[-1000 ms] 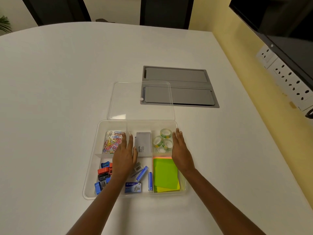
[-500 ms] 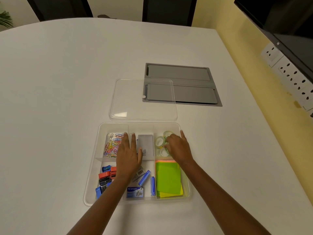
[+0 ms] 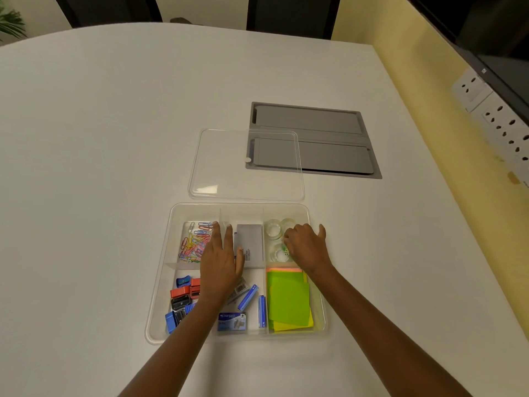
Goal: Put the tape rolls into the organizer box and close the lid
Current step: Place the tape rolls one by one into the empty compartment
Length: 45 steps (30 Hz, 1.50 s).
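The white desk carries everything, and the clear organizer box sits on it close to the person. Beyond the box, on the side away from the person, the clear lid lies flat on the desk, off the box and just beside its far rim; the lid's far right corner overlaps a grey panel set into the desk.

Inside the box, the near right compartment holds green and yellow sticky notes. The far middle compartment holds a grey pad. The far left compartment holds coloured paper clips. The near left compartment holds small red, blue and black items, too small to name, and the near middle one holds a blue staple box and blue sticks.

The tape rolls lie in the box's far right compartment, three clear rolls close together.

The left hand lies palm down over the middle of the box, fingers stretched out and holding nothing, their tips over the divider between paper clips and grey pad. The right hand reaches into the far right compartment, fingers curled down on the tape rolls; whether they grip a roll cannot be told.
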Each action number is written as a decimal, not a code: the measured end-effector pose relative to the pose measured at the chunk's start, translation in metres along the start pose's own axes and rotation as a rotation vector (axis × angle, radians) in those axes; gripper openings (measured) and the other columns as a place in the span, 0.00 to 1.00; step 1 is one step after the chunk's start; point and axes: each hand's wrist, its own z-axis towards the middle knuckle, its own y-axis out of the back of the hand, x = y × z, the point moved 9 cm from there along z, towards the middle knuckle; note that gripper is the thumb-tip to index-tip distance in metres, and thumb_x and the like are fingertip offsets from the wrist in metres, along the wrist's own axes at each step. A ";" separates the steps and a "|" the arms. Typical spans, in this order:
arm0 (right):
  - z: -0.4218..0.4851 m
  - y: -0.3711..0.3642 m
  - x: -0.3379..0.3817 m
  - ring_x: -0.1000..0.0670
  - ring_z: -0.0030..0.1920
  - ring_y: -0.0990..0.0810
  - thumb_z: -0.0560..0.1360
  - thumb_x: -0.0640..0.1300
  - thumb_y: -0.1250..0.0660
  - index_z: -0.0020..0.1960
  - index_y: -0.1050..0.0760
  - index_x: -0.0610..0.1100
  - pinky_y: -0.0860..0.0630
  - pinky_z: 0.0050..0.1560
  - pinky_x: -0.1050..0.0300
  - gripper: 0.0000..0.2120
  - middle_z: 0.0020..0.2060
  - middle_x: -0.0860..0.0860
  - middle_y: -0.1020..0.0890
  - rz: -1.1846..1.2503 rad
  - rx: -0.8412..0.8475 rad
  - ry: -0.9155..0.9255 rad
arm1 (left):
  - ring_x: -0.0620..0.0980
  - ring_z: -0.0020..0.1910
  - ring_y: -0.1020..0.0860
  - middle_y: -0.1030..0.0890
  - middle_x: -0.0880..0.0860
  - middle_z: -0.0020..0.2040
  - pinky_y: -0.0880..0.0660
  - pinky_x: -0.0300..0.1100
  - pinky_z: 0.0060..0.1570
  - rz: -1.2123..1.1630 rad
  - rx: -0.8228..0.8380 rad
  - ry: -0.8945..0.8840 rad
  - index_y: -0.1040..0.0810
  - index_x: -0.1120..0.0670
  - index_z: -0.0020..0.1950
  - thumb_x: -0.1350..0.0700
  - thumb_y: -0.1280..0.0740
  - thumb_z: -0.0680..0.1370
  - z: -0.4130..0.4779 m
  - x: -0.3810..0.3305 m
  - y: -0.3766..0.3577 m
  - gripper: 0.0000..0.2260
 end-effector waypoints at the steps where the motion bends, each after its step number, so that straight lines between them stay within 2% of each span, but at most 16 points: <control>1: -0.002 0.000 -0.001 0.46 0.62 0.28 0.80 0.46 0.44 0.60 0.27 0.43 0.46 0.71 0.36 0.13 0.58 0.46 0.23 0.006 0.024 0.005 | 0.63 0.70 0.36 0.45 0.65 0.75 0.33 0.55 0.66 -0.002 0.001 0.004 0.43 0.59 0.72 0.50 0.47 0.77 0.000 0.000 0.000 0.25; 7: -0.008 0.003 0.008 0.43 0.65 0.31 0.76 0.45 0.35 0.63 0.30 0.46 0.55 0.69 0.26 0.16 0.59 0.43 0.24 0.018 0.190 0.004 | 0.61 0.70 0.36 0.45 0.63 0.75 0.32 0.55 0.66 -0.020 -0.015 0.017 0.44 0.59 0.72 0.49 0.47 0.77 0.000 0.002 0.002 0.26; 11: -0.005 0.003 0.014 0.41 0.65 0.28 0.76 0.46 0.34 0.64 0.32 0.43 0.54 0.71 0.28 0.19 0.59 0.41 0.23 0.067 0.168 -0.067 | 0.60 0.71 0.36 0.46 0.62 0.75 0.32 0.54 0.65 -0.035 -0.025 0.018 0.43 0.58 0.72 0.52 0.43 0.78 0.000 0.003 0.001 0.24; 14: -0.002 0.008 0.010 0.44 0.60 0.23 0.77 0.43 0.35 0.59 0.27 0.41 0.57 0.74 0.36 0.12 0.54 0.43 0.18 0.268 0.070 -0.118 | 0.61 0.70 0.35 0.45 0.62 0.75 0.31 0.53 0.64 -0.035 -0.030 0.015 0.41 0.58 0.71 0.53 0.42 0.78 0.001 0.003 0.000 0.23; 16: -0.005 0.006 0.006 0.45 0.59 0.22 0.78 0.40 0.38 0.57 0.25 0.40 0.60 0.75 0.39 0.10 0.52 0.43 0.17 0.244 0.051 -0.112 | 0.61 0.68 0.33 0.44 0.63 0.75 0.30 0.53 0.62 -0.037 -0.037 0.010 0.39 0.59 0.70 0.53 0.42 0.78 0.001 0.003 0.001 0.22; 20: -0.014 -0.005 0.001 0.45 0.58 0.21 0.80 0.38 0.44 0.57 0.25 0.40 0.61 0.74 0.34 0.11 0.54 0.44 0.17 0.105 0.104 -0.126 | 0.61 0.66 0.31 0.43 0.63 0.75 0.29 0.53 0.60 -0.029 -0.040 0.006 0.39 0.58 0.70 0.53 0.42 0.78 0.000 0.004 0.001 0.22; 24: -0.021 -0.010 0.009 0.45 0.58 0.21 0.79 0.36 0.45 0.58 0.26 0.40 0.61 0.70 0.27 0.12 0.54 0.44 0.18 0.088 0.139 -0.185 | 0.62 0.65 0.29 0.43 0.64 0.74 0.27 0.53 0.58 -0.026 -0.051 0.000 0.38 0.59 0.70 0.54 0.41 0.78 0.000 0.003 0.002 0.22; 27: -0.023 -0.013 0.011 0.44 0.59 0.22 0.79 0.39 0.46 0.59 0.28 0.41 0.62 0.70 0.29 0.12 0.54 0.44 0.17 0.112 0.193 -0.234 | 0.63 0.63 0.28 0.42 0.64 0.74 0.26 0.54 0.56 -0.015 -0.053 0.003 0.38 0.60 0.70 0.53 0.41 0.77 0.000 0.002 0.002 0.22; 31: -0.027 -0.016 0.009 0.44 0.62 0.24 0.80 0.41 0.49 0.63 0.30 0.41 0.62 0.72 0.31 0.14 0.56 0.44 0.18 0.122 0.250 -0.198 | 0.64 0.62 0.27 0.41 0.65 0.74 0.26 0.54 0.56 -0.007 -0.047 0.016 0.38 0.60 0.70 0.49 0.48 0.75 -0.001 0.002 0.003 0.26; 34: -0.034 -0.010 0.012 0.44 0.61 0.25 0.80 0.39 0.49 0.64 0.31 0.40 0.63 0.70 0.28 0.15 0.58 0.43 0.21 0.077 0.159 -0.158 | 0.64 0.63 0.28 0.42 0.64 0.74 0.26 0.54 0.57 -0.008 -0.051 0.022 0.38 0.60 0.70 0.49 0.48 0.75 0.000 0.003 0.002 0.26; 37: -0.038 0.008 0.029 0.43 0.64 0.27 0.76 0.31 0.43 0.68 0.34 0.37 0.65 0.72 0.34 0.20 0.62 0.41 0.25 0.042 -0.109 -0.022 | 0.64 0.63 0.28 0.41 0.64 0.74 0.25 0.54 0.56 -0.011 -0.047 0.026 0.38 0.60 0.70 0.49 0.48 0.74 0.000 0.003 0.001 0.26; 39: -0.033 0.008 0.044 0.43 0.65 0.28 0.75 0.30 0.43 0.68 0.34 0.37 0.53 0.76 0.41 0.21 0.64 0.41 0.26 0.118 -0.116 0.065 | 0.64 0.64 0.29 0.41 0.64 0.74 0.26 0.54 0.57 -0.013 -0.049 0.030 0.38 0.60 0.70 0.49 0.47 0.74 0.000 0.003 0.001 0.26; 41: -0.021 0.007 0.046 0.43 0.63 0.27 0.79 0.36 0.46 0.65 0.31 0.39 0.35 0.70 0.47 0.15 0.64 0.41 0.25 0.253 -0.035 0.042 | 0.64 0.65 0.29 0.42 0.63 0.74 0.26 0.54 0.58 -0.012 -0.044 0.037 0.39 0.59 0.70 0.49 0.48 0.74 0.000 0.004 0.001 0.26; 43: -0.009 0.003 0.047 0.41 0.62 0.27 0.80 0.39 0.47 0.64 0.31 0.39 0.29 0.62 0.48 0.15 0.63 0.40 0.26 0.232 0.023 0.069 | 0.64 0.65 0.29 0.42 0.64 0.74 0.26 0.55 0.58 -0.011 -0.042 0.036 0.39 0.60 0.70 0.49 0.48 0.74 -0.001 0.004 0.002 0.27; 45: 0.001 0.003 0.048 0.40 0.63 0.29 0.78 0.34 0.42 0.64 0.31 0.37 0.27 0.58 0.48 0.15 0.63 0.40 0.26 0.043 0.067 0.142 | 0.64 0.64 0.29 0.42 0.64 0.74 0.26 0.55 0.57 -0.011 -0.038 0.030 0.38 0.60 0.70 0.49 0.48 0.74 -0.001 0.003 0.002 0.26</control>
